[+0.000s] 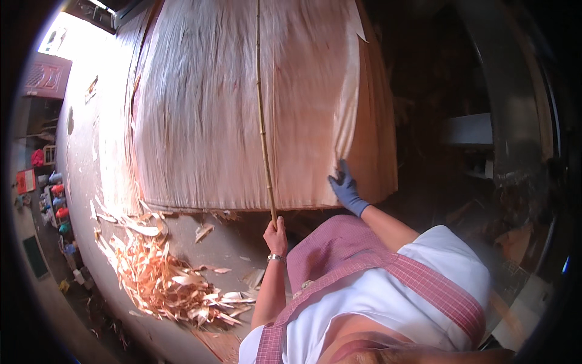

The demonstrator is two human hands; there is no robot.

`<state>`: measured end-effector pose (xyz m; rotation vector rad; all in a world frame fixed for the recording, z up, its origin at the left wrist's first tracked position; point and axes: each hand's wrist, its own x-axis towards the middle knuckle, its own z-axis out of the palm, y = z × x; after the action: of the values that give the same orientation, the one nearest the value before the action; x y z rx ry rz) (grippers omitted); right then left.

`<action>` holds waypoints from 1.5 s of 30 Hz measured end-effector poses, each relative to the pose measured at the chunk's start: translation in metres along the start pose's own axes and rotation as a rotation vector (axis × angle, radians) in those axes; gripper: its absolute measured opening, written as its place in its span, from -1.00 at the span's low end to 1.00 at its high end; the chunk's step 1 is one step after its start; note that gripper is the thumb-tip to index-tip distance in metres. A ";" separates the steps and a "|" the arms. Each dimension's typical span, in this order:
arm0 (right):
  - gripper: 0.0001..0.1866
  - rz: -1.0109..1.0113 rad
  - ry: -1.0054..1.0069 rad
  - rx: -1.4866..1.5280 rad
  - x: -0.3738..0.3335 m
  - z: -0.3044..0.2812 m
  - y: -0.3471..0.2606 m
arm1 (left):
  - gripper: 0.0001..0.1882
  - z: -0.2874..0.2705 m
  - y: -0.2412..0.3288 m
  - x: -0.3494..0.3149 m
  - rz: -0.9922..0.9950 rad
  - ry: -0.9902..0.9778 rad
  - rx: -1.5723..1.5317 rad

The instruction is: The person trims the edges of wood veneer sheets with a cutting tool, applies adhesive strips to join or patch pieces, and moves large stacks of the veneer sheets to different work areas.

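Observation:
My bare left hand (276,237), a metal band on its wrist, is closed around the lower end of a long thin bamboo stick (262,121). The stick runs away from me over a broad stack of pale wood veneer sheets (206,121). At the right of the stack's near edge, my right hand (347,187), in a blue-grey glove, rests with fingers stretched and thumb apart. It touches the near end of a lighter, raised veneer strip (348,109), which runs lengthwise along the stack. Whether any fingers curl under that strip is hidden.
Curled wood shavings (163,276) lie heaped on the floor to the left of me. Shelves with colourful items (60,209) stand along the far left, near a reddish panel (47,76). The right side is dark, with a pale block-like object (470,129).

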<state>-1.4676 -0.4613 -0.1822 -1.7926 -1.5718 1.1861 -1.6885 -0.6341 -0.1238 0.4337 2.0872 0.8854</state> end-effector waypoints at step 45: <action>-0.54 -0.052 0.191 0.150 -0.120 0.017 -0.219 | -0.55 -0.260 -0.006 0.153 -0.089 0.004 -1.233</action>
<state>-1.5972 -0.5293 0.0206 -1.7031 -1.3752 1.0462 -1.9881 -0.6657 -0.1013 -0.3205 1.1890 1.8541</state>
